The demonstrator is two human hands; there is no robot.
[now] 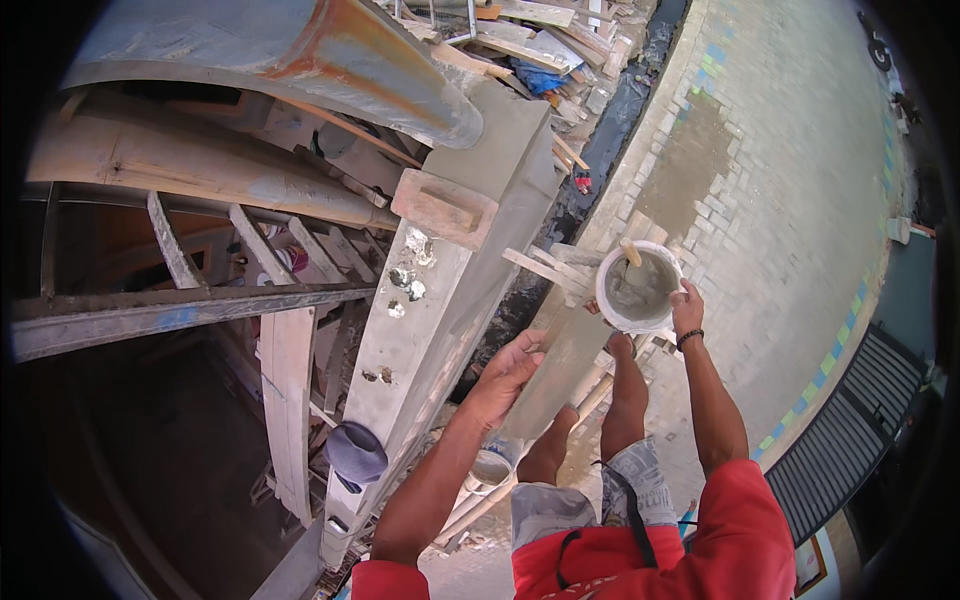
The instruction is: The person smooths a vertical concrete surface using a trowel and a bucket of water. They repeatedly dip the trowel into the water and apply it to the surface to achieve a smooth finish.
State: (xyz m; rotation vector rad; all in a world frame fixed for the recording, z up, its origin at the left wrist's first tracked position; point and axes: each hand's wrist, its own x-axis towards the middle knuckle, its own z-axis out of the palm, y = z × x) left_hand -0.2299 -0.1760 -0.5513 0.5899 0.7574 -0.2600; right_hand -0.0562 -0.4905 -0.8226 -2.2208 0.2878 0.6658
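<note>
My right hand (687, 310) is closed on the right rim of a white bucket (608, 300). Wet grey mortar (645, 290) lies in the bucket, and a wooden handle (630, 252) sticks up out of it; the rest of that tool is hidden. Left of the bucket, my left hand (505, 380) grips the edge of a flat grey board (555, 375), its fingers curled against the wood. Further off, a wooden float (445, 208) rests on the plastered wall top (390, 340), with small lumps of mortar (408, 280) beside it.
A dark cap (355, 455) sits on the wall's near end. To the left are a wooden ladder (190, 300) and a rusty metal sheet (300, 60). Below lie a second bucket (488, 468), a drainage ditch (610, 140), scrap wood (540, 35) and a paved street (790, 180).
</note>
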